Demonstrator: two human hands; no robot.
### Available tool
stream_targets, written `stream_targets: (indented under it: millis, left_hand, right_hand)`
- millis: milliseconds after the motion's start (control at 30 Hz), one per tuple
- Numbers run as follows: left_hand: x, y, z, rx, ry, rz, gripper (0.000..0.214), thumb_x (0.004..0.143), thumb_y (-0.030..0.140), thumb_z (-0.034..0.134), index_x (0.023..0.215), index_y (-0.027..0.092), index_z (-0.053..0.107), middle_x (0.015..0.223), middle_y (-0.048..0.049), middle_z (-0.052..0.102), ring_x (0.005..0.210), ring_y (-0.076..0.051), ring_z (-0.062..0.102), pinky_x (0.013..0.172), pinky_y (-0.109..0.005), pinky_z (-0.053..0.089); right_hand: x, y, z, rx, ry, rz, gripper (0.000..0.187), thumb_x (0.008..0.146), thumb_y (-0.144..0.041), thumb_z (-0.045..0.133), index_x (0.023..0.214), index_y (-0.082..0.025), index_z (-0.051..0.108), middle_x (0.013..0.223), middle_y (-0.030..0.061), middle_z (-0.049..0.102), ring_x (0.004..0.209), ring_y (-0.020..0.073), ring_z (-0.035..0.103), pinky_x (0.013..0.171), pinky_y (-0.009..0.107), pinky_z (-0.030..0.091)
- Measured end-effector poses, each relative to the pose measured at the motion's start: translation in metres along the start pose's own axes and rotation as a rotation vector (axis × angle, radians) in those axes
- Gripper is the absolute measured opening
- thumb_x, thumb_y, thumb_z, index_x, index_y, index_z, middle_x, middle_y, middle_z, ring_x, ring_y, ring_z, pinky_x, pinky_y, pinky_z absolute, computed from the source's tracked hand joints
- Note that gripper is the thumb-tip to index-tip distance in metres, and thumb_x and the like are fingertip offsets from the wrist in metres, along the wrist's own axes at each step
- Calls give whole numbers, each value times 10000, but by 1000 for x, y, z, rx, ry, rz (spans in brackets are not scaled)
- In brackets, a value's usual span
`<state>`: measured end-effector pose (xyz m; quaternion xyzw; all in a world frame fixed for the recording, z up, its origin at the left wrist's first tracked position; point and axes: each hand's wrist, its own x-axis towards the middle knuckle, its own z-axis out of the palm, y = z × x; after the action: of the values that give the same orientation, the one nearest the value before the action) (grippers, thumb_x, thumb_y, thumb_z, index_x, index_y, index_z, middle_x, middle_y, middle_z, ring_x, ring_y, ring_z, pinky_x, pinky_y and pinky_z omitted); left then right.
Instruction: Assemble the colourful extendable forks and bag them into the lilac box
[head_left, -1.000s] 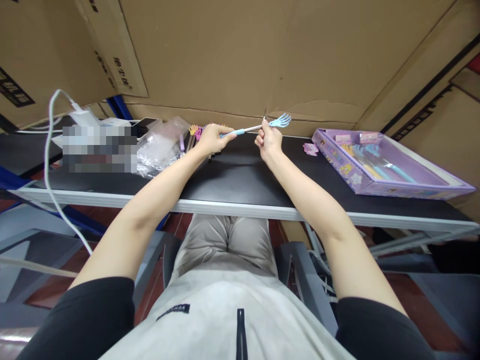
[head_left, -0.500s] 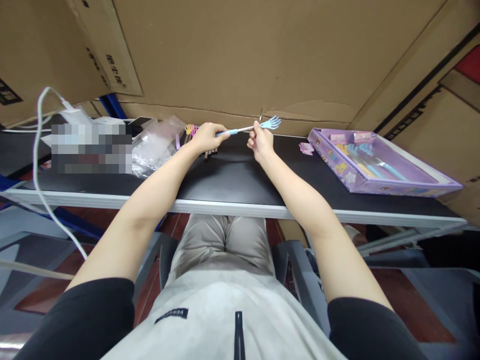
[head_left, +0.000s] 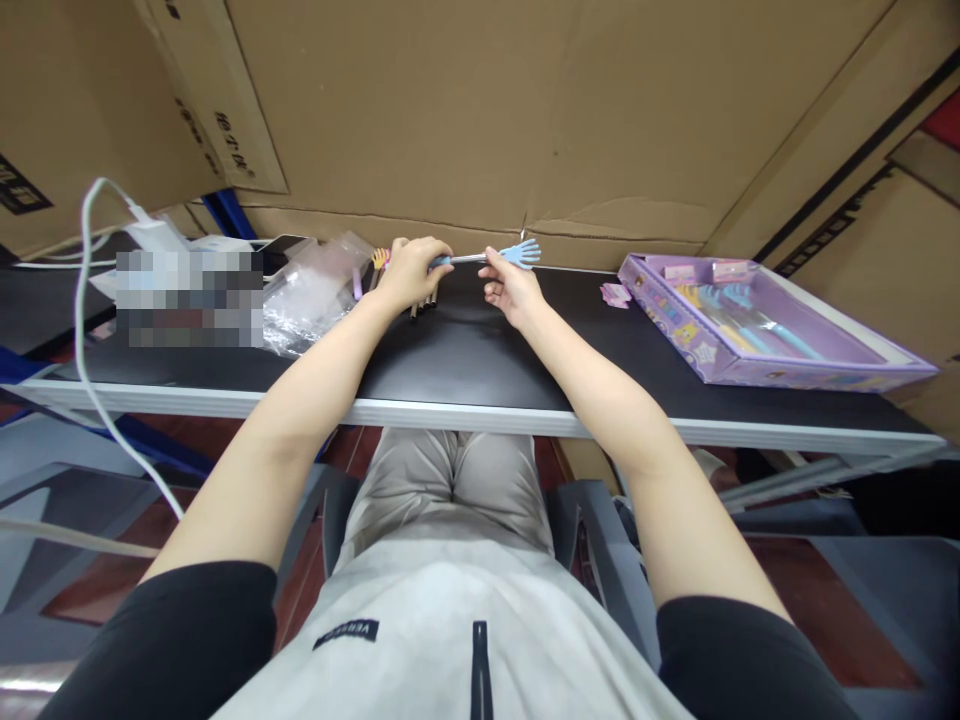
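A light blue back scratcher [head_left: 520,254] with a hand-shaped head and a thin metal shaft is held level above the black table. My left hand [head_left: 414,272] is closed round its blue handle, hiding most of it. My right hand [head_left: 513,286] pinches the shaft just below the head, between thumb and fingers. Under and behind my left hand lie more scratchers [head_left: 381,258], one with a yellow head, with several dark shafts partly hidden. In the purple display box [head_left: 817,378] on the right lie several yellow and blue back scratchers [head_left: 750,320].
Clear plastic bags [head_left: 311,295] lie left of my left hand. Further left are a blurred-out item and a white cable [head_left: 81,300]. Small pink cards [head_left: 616,294] lie beside the box. Cardboard [head_left: 480,120] stands behind the black table [head_left: 465,365].
My right hand has moved left toward my left hand with the scratcher's head. Less shaft and handle shows between the hands. The view has shifted slightly.
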<state>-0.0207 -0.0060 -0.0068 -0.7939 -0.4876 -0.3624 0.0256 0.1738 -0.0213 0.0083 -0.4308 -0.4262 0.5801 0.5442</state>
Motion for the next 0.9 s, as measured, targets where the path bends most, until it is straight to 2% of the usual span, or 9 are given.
stream_targets:
  millis: [200,367,533,667,900]
  left_hand:
    - [0,0,1,91,-15,-15,233,948,221,554,1104,255,723,1196,-104,759,1226,-334,640,1120,-549,391]
    - [2,-14,1,105,-7,-20,230,943,224,550,1097,246,719,1176,-113,764,1193,-332,652,1086,-539,433]
    - [6,-25,5,87,-27,22,273,948,255,548,1140,238,742,1188,-113,773,1204,-322,665,1094,-508,460]
    - [8,-21,9,47,-58,42,321,959,268,542,1193,224,758,1205,-116,781,1214,-320,678,1095,-481,481]
    - [6,-10,6,51,-92,45,301,988,279,540,1192,203,749,1265,-127,773,1239,-318,685,1116,-473,469]
  right_hand:
    - [-5,1,3,-53,-18,28,338,851,-403,900,850,-209,624,660,-77,677,425,29,518,456,162,444]
    - [-2,-1,0,-28,47,-15,233,940,-348,814,871,-210,639,664,-94,644,419,15,495,454,154,415]
    - [0,-1,-3,-57,52,13,314,888,-400,865,832,-196,633,664,-76,644,432,22,505,459,161,422]
    - [1,2,-1,-53,70,3,321,864,-385,889,832,-189,636,649,-72,638,440,28,521,445,158,416]
    - [5,1,1,5,155,-63,309,922,-297,826,793,-190,566,595,-100,570,406,10,454,428,140,380]
